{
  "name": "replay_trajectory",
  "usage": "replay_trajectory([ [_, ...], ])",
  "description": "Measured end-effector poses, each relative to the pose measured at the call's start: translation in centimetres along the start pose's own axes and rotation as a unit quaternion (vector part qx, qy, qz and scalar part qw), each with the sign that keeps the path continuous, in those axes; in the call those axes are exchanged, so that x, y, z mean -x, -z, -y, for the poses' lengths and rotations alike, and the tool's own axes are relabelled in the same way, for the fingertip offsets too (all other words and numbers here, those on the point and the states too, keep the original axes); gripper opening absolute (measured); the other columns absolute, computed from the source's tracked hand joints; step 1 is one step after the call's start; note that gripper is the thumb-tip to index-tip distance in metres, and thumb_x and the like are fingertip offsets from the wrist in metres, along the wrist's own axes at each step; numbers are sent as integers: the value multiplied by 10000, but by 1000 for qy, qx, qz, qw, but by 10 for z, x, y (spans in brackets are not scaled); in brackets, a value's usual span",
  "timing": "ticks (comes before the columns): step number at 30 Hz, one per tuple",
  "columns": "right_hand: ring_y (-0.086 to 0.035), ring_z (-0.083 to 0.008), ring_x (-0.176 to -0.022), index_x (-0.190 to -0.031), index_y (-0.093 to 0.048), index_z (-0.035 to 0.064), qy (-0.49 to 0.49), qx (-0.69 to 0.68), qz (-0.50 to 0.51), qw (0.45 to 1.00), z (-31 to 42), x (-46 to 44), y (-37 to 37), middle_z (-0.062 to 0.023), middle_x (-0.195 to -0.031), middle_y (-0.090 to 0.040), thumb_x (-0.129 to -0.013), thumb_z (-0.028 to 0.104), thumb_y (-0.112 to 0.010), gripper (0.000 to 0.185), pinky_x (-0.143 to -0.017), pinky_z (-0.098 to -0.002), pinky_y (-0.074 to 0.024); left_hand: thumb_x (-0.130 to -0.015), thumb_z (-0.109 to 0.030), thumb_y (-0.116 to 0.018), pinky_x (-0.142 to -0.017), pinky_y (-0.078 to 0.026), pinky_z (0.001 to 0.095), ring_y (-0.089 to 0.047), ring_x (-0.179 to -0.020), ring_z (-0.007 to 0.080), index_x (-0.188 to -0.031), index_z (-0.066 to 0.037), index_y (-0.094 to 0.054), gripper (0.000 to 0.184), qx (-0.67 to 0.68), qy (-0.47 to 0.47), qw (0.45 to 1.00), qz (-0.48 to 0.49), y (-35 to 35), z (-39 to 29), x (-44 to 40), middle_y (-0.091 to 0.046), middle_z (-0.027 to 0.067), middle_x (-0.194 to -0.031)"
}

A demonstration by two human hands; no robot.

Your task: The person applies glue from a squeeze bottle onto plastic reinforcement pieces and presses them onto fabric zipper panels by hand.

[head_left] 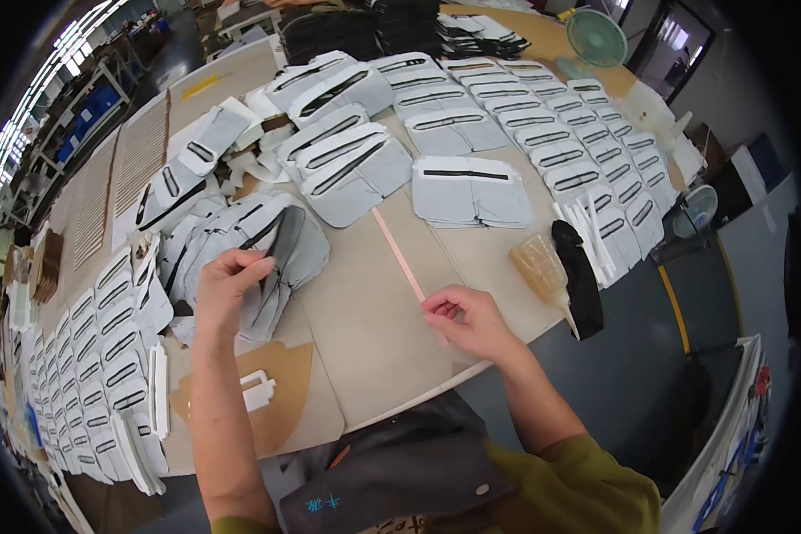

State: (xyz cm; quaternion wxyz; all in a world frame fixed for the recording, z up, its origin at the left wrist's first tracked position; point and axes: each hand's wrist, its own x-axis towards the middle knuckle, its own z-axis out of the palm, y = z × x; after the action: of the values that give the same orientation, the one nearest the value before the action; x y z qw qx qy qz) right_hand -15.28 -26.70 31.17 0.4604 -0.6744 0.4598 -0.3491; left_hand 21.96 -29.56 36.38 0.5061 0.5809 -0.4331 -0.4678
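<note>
In the head view my left hand (231, 285) pinches the edge of a grey fabric panel (280, 249) between thumb and fingers. That panel belongs to a loose, rumpled heap of similar panels with dark slits, at the left of the table. My right hand (463, 320) is closed around the near end of a long, thin pink strip (396, 247). The strip slants away over the bare tabletop, its far end near a stack of grey panels (351, 182). Another panel with a black slit (472, 191) lies just beyond my right hand.
A bottle of amber glue (538, 267) lies beside a black object (578, 280) at the table's right edge. Rows of panels (587, 151) cover the far right, more (93, 365) the left. A brown template (285, 400) lies in front. A green fan (595, 38) stands behind.
</note>
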Motion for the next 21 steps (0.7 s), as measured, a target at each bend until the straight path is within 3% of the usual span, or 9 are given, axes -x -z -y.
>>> replay_trajectory([
  [3,-656,-118,-780,-1069,-715,6,-10,-30,11,999,-3,5,6,-43,-914,-724,-913,81,-746,176,-726,-274,-547,-890,-60,-773,-945,-411,262,-581,-1023,115,-876,-62,-705,70,131,-42,989,-49,23,17,-5,-664,76,-1179],
  [4,-663,-130,-808,-1167,-679,1,-45,-121,40,991,-4,4,9,-70,-993,-723,-960,143,-710,253,-747,-280,-547,-910,-60,-754,-881,-450,260,-602,-954,115,-886,-68,-689,70,105,-101,987,-67,4,4,12,-685,57,-1105],
  [6,-669,-141,-837,-1265,-642,-5,-89,-217,70,970,-4,8,13,-97,-1072,-721,-1007,204,-674,333,-768,-286,-548,-917,-55,-741,-801,-493,261,-632,-880,127,-869,-65,-670,87,8,-75,996,-47,-48,-12,54,-703,50,-1040],
  [8,-674,-171,-939,-1461,-484,-6,-138,-380,68,912,6,4,23,-156,-1246,-670,-1073,354,-562,536,-835,-305,-543,-872,21,-743,-780,-519,286,-671,-865,171,-864,-44,-643,120,-166,-249,954,22,-115,-7,89,-722,74,-965],
  [11,-664,-191,-1025,-1539,-387,4,-180,-319,55,929,-2,5,33,-170,-1340,-626,-1091,451,-476,639,-893,-324,-536,-884,-111,-767,-976,-493,422,-667,-1129,309,-1087,-46,-683,229,-240,-255,918,187,-163,26,125,-718,137,-1188],
  [13,-652,-173,-1022,-1524,-406,9,-149,-190,58,969,7,8,38,-141,-1310,-637,-1064,341,-576,592,-921,-321,-528,-893,-151,-768,-1035,-465,444,-643,-1191,325,-1152,-52,-689,288,-247,-207,917,235,-162,32,134,-709,133,-1235],
  [16,-640,-147,-1033,-1508,-431,15,-109,-155,90,978,4,10,39,-124,-1292,-644,-1036,257,-634,567,-935,-304,-513,-897,-193,-766,-1104,-417,455,-585,-1297,320,-1204,-64,-700,340,-264,-278,864,327,-131,39,133,-695,124,-1284],
  [18,-633,-132,-1043,-1492,-456,18,-121,-166,87,975,5,7,39,-115,-1273,-654,-1021,214,-658,549,-939,-294,-505,-900,-149,-751,-1100,-437,445,-584,-1309,323,-1159,-68,-724,273,-219,-199,885,359,-112,40,132,-695,114,-1285],
  [21,-632,-119,-1063,-1444,-514,10,-134,-192,76,969,11,-1,36,-108,-1222,-682,-1008,173,-671,491,-927,-282,-507,-891,-77,-729,-966,-510,418,-657,-1147,306,-1093,-52,-739,204,-222,-194,910,291,-105,38,128,-718,110,-1201],
])
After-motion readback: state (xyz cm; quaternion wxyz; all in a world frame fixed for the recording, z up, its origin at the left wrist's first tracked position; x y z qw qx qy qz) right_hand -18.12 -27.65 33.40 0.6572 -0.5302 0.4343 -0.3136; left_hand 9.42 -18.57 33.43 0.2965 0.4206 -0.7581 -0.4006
